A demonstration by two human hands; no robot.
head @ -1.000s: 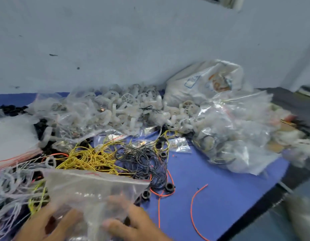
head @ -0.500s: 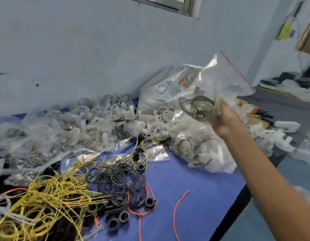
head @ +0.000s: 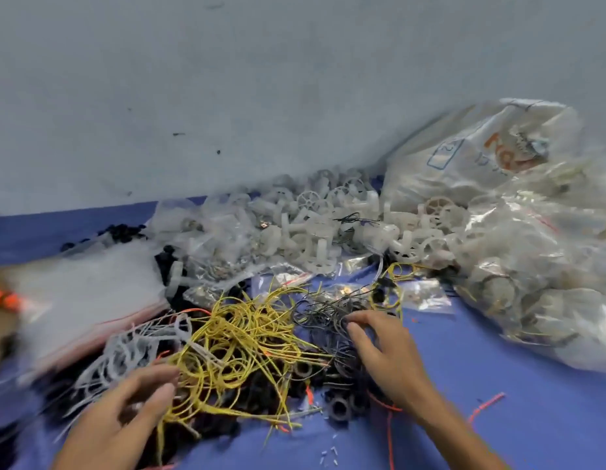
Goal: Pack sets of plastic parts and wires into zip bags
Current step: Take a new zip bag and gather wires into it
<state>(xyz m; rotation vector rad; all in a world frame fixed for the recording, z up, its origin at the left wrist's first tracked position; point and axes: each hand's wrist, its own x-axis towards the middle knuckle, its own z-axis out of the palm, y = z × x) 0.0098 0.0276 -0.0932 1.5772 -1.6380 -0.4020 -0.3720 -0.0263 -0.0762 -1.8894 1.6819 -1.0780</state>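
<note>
The yellow wires (head: 233, 340) lie tangled at mid-table, touching the black wires (head: 328, 320) on their right. The left hand (head: 125, 412) meets the yellow tangle's near-left edge with fingers drawn narrow toward the thumb, though blur hides whether a strand is pinched, and the right hand (head: 386, 351) rests spread, bent fingertips on the black tangle. To pick well, isolate one wire per colour and lift slowly clear of the black rings (head: 339, 408); white parts (head: 315, 232), zip bags (head: 91, 293) and filled bags (head: 532, 266) ring the blue table (head: 498, 385).

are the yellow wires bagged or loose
Loose: the yellow wires lie in a tangled heap on the blue table, outside any bag.
</note>
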